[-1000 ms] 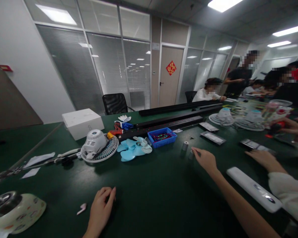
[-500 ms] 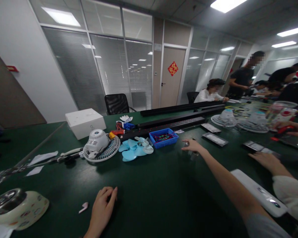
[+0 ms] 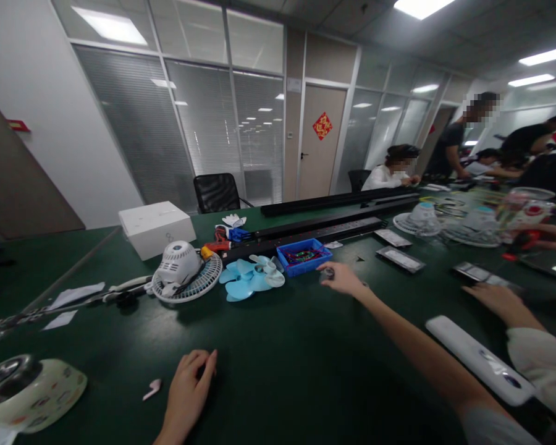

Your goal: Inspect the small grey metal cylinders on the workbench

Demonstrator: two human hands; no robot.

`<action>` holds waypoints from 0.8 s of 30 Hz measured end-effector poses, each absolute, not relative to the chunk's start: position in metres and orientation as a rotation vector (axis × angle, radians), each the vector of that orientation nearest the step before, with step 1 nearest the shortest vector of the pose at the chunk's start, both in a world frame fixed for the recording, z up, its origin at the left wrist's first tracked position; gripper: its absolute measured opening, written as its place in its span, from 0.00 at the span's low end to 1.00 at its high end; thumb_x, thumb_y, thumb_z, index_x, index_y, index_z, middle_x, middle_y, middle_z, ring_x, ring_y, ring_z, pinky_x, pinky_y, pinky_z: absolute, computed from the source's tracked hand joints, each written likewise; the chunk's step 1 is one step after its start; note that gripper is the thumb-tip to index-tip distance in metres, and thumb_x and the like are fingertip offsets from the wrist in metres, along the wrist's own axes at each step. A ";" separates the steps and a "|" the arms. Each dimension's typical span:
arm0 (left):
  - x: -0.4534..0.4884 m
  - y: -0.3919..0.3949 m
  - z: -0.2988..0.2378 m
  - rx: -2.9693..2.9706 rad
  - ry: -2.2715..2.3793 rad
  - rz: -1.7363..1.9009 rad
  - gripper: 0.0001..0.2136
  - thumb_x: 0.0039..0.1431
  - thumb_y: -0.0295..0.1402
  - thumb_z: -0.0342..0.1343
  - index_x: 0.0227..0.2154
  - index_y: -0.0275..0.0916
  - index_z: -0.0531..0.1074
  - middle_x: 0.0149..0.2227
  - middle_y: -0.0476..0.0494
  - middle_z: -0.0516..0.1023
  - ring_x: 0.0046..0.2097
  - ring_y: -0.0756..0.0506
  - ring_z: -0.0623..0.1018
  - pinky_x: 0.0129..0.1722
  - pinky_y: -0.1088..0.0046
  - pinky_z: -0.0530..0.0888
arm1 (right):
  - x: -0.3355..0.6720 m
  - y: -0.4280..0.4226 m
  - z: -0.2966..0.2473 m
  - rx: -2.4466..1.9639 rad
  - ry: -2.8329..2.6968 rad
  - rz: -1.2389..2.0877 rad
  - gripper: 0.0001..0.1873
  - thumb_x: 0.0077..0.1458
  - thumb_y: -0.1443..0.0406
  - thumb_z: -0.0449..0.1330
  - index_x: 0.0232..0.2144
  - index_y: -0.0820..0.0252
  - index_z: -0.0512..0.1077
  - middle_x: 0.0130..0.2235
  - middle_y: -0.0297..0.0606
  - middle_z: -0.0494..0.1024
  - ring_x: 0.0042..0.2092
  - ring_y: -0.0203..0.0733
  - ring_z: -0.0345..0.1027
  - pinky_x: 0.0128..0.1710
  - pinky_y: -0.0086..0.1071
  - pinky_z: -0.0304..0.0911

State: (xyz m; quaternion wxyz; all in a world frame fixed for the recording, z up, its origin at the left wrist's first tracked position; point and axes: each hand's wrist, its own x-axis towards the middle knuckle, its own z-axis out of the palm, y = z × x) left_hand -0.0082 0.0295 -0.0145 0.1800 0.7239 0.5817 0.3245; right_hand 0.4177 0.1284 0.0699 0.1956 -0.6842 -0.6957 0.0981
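Note:
My right hand (image 3: 345, 279) reaches forward over the green table, just right of the blue bin (image 3: 304, 267). Its fingers are closed around a small dark round object (image 3: 327, 274); most of that object is covered, so its kind is unclear. Colored wires lie inside the bin. Near the front edge, my left hand (image 3: 189, 386) rests on the tabletop with loosely bent fingers, thumb apart, holding nothing. A pale pink earbud (image 3: 152, 389) lies just left of it. Light-blue fan blades (image 3: 243, 281) sit left of the bin, beside a white fan housing (image 3: 180, 269).
A white box (image 3: 157, 228) and an orange power drill (image 3: 219, 245) stand behind the fan parts. Long black rails (image 3: 324, 225) run across the back. At right, a co-worker's hand (image 3: 500, 303) lies near a white elongated device (image 3: 479, 358). A cream patterned appliance (image 3: 50, 392) sits front left.
My right hand has moved left toward the blue bin, carrying the small dark round object. My left hand stays in place. The view has shifted slightly.

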 end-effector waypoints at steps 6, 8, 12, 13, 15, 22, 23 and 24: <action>-0.004 0.024 -0.009 2.084 1.597 1.029 0.23 0.61 0.51 0.44 0.20 0.40 0.70 0.30 0.45 0.73 0.36 0.44 0.73 0.40 0.67 0.70 | 0.301 0.091 0.051 -1.192 -2.075 1.020 0.30 0.38 0.70 0.69 0.48 0.58 0.72 0.44 0.39 0.79 0.43 0.40 0.73 0.43 0.33 0.68; -0.001 0.021 -0.007 2.101 1.554 1.091 0.21 0.62 0.49 0.45 0.23 0.41 0.72 0.32 0.44 0.74 0.38 0.44 0.73 0.41 0.67 0.71 | 0.274 0.084 0.041 -1.144 -2.065 1.140 0.31 0.36 0.70 0.69 0.47 0.59 0.73 0.43 0.39 0.79 0.43 0.40 0.74 0.43 0.34 0.68; 0.010 0.017 -0.006 2.131 1.477 1.191 0.15 0.61 0.45 0.49 0.40 0.41 0.74 0.41 0.41 0.76 0.44 0.42 0.75 0.45 0.64 0.73 | 0.242 0.078 0.025 -1.078 -2.027 1.206 0.32 0.34 0.75 0.67 0.46 0.58 0.74 0.43 0.37 0.79 0.44 0.42 0.74 0.45 0.34 0.67; 0.014 0.017 -0.006 2.145 1.463 1.195 0.15 0.61 0.44 0.50 0.44 0.41 0.72 0.43 0.40 0.75 0.45 0.42 0.75 0.45 0.63 0.74 | 0.238 0.077 0.022 -1.068 -2.017 1.216 0.32 0.33 0.75 0.67 0.46 0.57 0.74 0.43 0.37 0.80 0.44 0.42 0.74 0.45 0.34 0.67; 0.022 0.018 -0.006 2.184 1.427 1.170 0.17 0.61 0.42 0.52 0.50 0.42 0.70 0.48 0.40 0.74 0.47 0.42 0.75 0.47 0.62 0.74 | 0.234 0.077 0.018 -1.063 -1.996 1.236 0.32 0.32 0.74 0.68 0.46 0.57 0.74 0.42 0.36 0.80 0.44 0.43 0.74 0.46 0.35 0.67; 0.047 0.033 -0.001 2.272 1.344 1.160 0.12 0.61 0.41 0.52 0.43 0.46 0.77 0.46 0.43 0.76 0.48 0.43 0.75 0.49 0.63 0.74 | 0.237 0.074 0.006 -1.021 -1.874 1.311 0.30 0.31 0.70 0.70 0.43 0.60 0.74 0.41 0.37 0.80 0.43 0.44 0.74 0.45 0.36 0.67; 0.048 0.035 0.001 2.271 1.345 1.164 0.12 0.61 0.41 0.52 0.41 0.46 0.77 0.44 0.43 0.77 0.47 0.43 0.76 0.48 0.63 0.74 | 0.238 0.073 0.005 -1.010 -1.861 1.315 0.30 0.30 0.69 0.71 0.42 0.61 0.74 0.40 0.37 0.80 0.43 0.43 0.74 0.45 0.36 0.66; 0.049 0.036 0.002 2.267 1.350 1.165 0.12 0.61 0.42 0.53 0.40 0.46 0.78 0.43 0.43 0.77 0.46 0.43 0.76 0.47 0.63 0.75 | 0.238 0.073 0.004 -1.001 -1.853 1.306 0.30 0.30 0.68 0.71 0.42 0.61 0.74 0.39 0.37 0.80 0.43 0.43 0.73 0.45 0.36 0.66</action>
